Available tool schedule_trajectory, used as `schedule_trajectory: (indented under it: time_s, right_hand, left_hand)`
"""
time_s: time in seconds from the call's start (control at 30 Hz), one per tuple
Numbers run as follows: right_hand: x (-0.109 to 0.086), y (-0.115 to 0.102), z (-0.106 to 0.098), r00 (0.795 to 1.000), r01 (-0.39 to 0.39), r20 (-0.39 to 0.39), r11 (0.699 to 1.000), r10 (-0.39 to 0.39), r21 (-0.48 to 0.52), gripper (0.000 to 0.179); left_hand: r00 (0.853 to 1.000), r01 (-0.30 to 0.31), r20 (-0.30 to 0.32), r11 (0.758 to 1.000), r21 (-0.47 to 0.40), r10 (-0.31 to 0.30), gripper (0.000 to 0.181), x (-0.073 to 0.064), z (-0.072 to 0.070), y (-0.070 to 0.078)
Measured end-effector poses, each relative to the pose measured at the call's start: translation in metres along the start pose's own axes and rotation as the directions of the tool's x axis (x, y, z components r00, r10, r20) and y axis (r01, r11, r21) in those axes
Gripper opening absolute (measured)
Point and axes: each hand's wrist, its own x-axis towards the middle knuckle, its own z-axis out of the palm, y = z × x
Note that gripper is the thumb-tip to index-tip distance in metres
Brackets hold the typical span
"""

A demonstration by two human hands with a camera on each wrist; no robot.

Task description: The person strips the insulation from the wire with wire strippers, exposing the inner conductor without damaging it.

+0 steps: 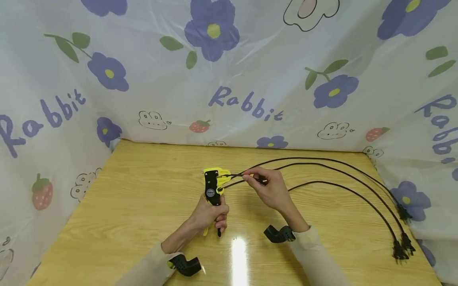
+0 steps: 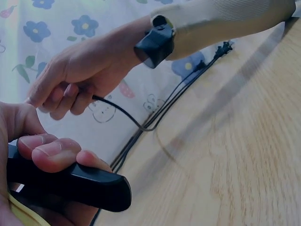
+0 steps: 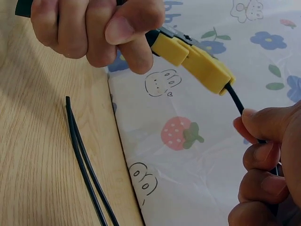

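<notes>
My left hand (image 1: 211, 212) grips the handles of a yellow-and-black wire stripper (image 1: 211, 180), held upright above the table. In the left wrist view its black handle (image 2: 94, 188) shows under the curled fingers. With thumb and forefinger my right hand (image 1: 270, 186) pinches a black power cord (image 1: 318, 182) near its end. That end runs into the yellow head (image 3: 204, 70) of the stripper, seen in the right wrist view; the tip inside is hidden. From the right hand the cord trails to a plug (image 1: 398, 251) at the right.
Two more black cords (image 1: 322, 159) lie in arcs on the wooden table (image 1: 143, 190), their cut ends (image 3: 68, 101) side by side behind the stripper. Their plugs (image 1: 404, 213) rest near the right edge. A flower-printed curtain (image 1: 247, 71) borders the back and sides.
</notes>
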Motion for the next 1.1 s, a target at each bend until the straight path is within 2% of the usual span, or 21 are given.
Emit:
schedule_trajectory:
  time_s: [0.27,0.6,0.73,0.93,1.1]
  right_hand:
    - [-0.0003,0.0012,-0.0002,1.000,0.011,-0.012,1.000,-0.011,0.007,0.011]
    - [-0.0046,0.0015,0.0007,0.999,0.027,-0.018,1.000,-0.026,0.012,0.009]
    - [-0.0058,0.0014,0.0029,0.999,0.034,-0.006,0.999,-0.034,0.009,0.009]
    - [-0.0078,0.0021,0.0001,0.998,0.048,-0.029,0.999,-0.049,-0.012,0.009]
    - [-0.0071,0.0010,0.0013,0.999,0.039,-0.020,0.999,-0.039,0.014,0.009]
  left_hand:
    - [1.000,-0.020,0.018,1.000,0.003,0.020,0.026,0.0012,0.0008,-0.0014]
    - [0.999,0.051,0.004,0.998,-0.035,-0.051,0.030,0.0000,0.0004,-0.0038]
    - [0.997,0.075,-0.019,0.997,-0.031,-0.076,0.032,-0.0027,0.0000,-0.0036]
    - [0.992,0.128,-0.016,0.991,-0.048,-0.129,0.032,-0.0011,0.0027,-0.0029]
    - [0.991,0.134,-0.016,0.989,-0.069,-0.135,0.038,-0.0016,0.0025,-0.0043]
